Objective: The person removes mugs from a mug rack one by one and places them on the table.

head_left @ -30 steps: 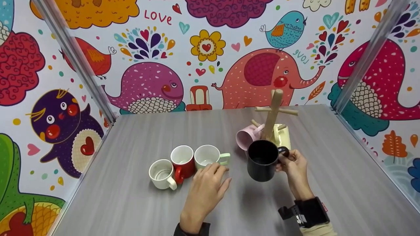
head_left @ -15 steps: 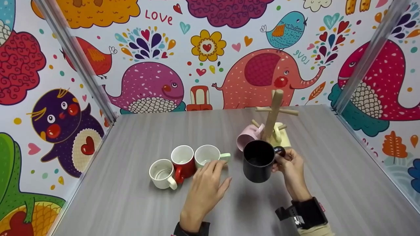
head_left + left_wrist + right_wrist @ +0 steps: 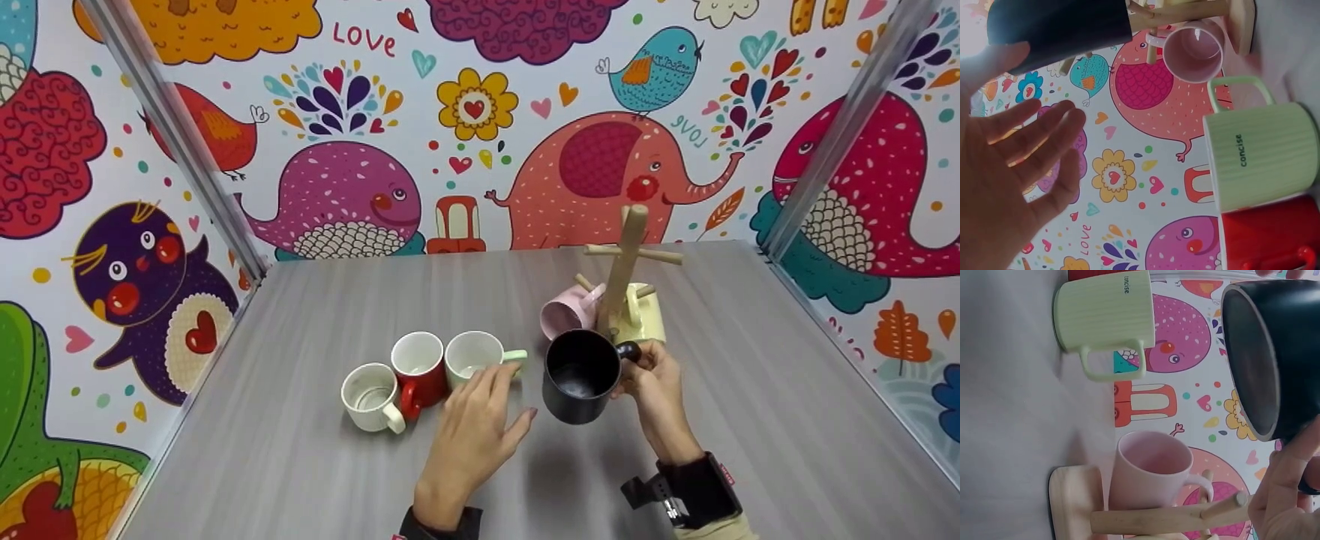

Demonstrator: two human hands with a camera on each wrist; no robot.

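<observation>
My right hand [image 3: 654,390] pinches the handle of a black mug [image 3: 581,375], held above the table with its mouth tipped toward the head camera. Fingers loosely spread, my left hand [image 3: 476,435] hovers in front of the light green mug [image 3: 474,354] and holds nothing. Behind the black mug stands a wooden mug tree [image 3: 624,259]. A pink mug [image 3: 566,313] hangs on its left side by the handle, and a pale yellow mug [image 3: 646,315] on its right. The left wrist view shows the word "concise" on the green mug [image 3: 1264,154].
Left of the green mug stand a red mug [image 3: 418,367] and a cream mug [image 3: 371,397], close together in a row. The grey table [image 3: 300,480] is bounded by printed panels [image 3: 472,180] at the back and sides, with metal posts at the corners.
My right hand has carried the black mug left and slightly toward me, tipping its mouth more toward the camera. My left hand has shifted only slightly.
</observation>
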